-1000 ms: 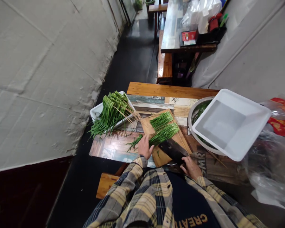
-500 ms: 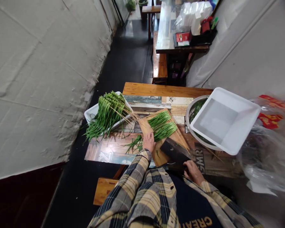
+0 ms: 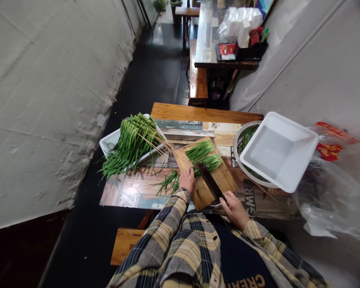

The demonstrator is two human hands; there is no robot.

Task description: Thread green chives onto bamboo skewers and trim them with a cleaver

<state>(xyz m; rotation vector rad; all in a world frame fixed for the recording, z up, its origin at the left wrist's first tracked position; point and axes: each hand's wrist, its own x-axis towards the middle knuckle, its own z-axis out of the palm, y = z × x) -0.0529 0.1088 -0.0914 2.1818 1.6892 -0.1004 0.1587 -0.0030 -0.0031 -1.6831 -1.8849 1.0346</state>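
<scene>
My right hand [image 3: 234, 209] grips a dark cleaver [image 3: 210, 181] by its handle. The blade stands edge down across the garlic chives [image 3: 203, 154], close beside my left hand. My left hand [image 3: 186, 179] is closed over the chives at the left side of the wooden cutting board [image 3: 203, 197] and holds them down. The chives lie in two bundles, side by side, and their loose green ends stick out to the left past my hand. Thin wooden skewers lie along the board's right part.
At the left a white tray [image 3: 108, 145] holds skewered chives [image 3: 135, 138], their sticks pointing toward the board. A metal bowl [image 3: 237, 149] of greens stands at the right, with an empty white tub [image 3: 280, 148] tilted on it. Plastic bags [image 3: 330, 200] lie beyond. A wooden bench [image 3: 198, 112] runs behind the table.
My right hand has moved left and up with the cleaver. The blade, which lay flatter and apart from the chives, now stands upright on them. My left hand stays in place on the chives.
</scene>
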